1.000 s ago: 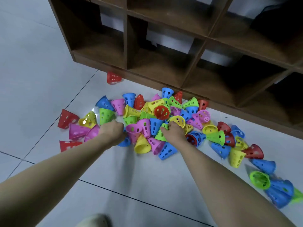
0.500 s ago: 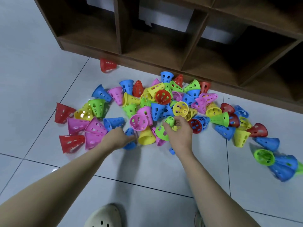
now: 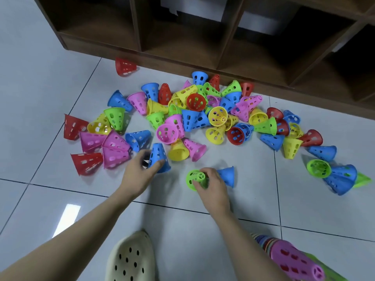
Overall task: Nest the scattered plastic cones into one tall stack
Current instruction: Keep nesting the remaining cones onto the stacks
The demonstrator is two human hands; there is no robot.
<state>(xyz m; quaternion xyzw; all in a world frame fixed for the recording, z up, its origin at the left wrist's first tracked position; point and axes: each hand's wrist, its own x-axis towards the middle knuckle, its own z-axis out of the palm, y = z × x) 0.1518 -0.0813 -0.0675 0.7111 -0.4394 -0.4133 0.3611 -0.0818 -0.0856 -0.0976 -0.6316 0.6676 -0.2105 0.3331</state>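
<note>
- Plastic cones [image 3: 194,116] in red, blue, green, yellow and pink lie scattered on the tiled floor [image 3: 40,78], in front of a wooden shelf unit [image 3: 203,47].
- Left hand [image 3: 140,172] grips an upright blue cone [image 3: 158,157] at the heap's near edge.
- Right hand [image 3: 211,183] holds a green cone [image 3: 195,179]; just beside it lies another blue cone [image 3: 227,176].
- A nested stack [image 3: 292,258], pink cone outermost, lies at lower right.
- A cream clog [image 3: 129,258] shows at the bottom.

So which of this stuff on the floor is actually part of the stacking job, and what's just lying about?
Part of the job:
- scattered cones
- blue cone at the left hand
- green cone gripped by the right hand
- nested stack, pink cone outermost

Just lying about:
- wooden shelf
- cream clog
</note>
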